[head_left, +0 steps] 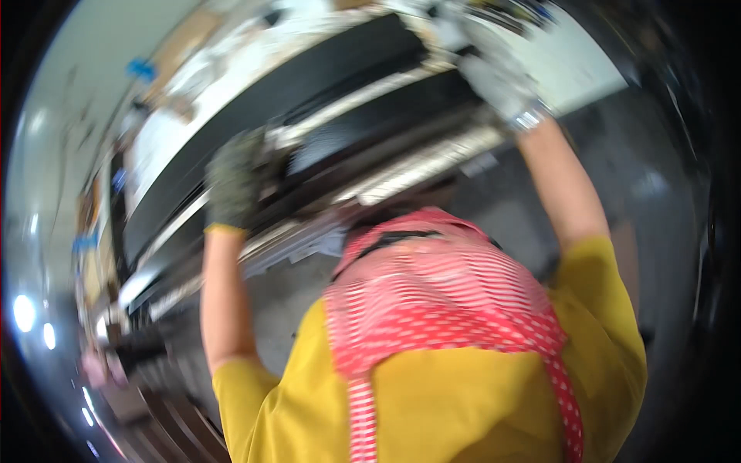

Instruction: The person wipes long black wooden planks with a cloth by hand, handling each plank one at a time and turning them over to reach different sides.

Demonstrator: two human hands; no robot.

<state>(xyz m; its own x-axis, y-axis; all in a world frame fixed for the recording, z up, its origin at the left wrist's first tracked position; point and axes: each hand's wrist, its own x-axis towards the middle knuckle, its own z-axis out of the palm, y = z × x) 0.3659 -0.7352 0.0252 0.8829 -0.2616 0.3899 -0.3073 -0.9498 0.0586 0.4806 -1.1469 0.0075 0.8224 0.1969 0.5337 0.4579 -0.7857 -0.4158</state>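
My left hand [235, 177], in a dark grey-green glove, is curled round a long black panel [386, 116] near its left part. In a pale grey glove, my right hand [498, 81] lies against the panel's right end. Motion smears its fingers, so its grip is unclear. Another long black panel [316, 69] lies just beyond, with a pale strip between the two. A shiny light-coloured strip [421, 166] runs along the near side. Blur hides whether these pieces are joined.
A white worktop [579, 69] extends behind and to the right of the panels. Blurred tools [509, 15] lie at the far edge. Crumpled pale wrapping and a blue item [140, 69] are at the far left. Brown boards [174, 424] stand at lower left, above grey floor.
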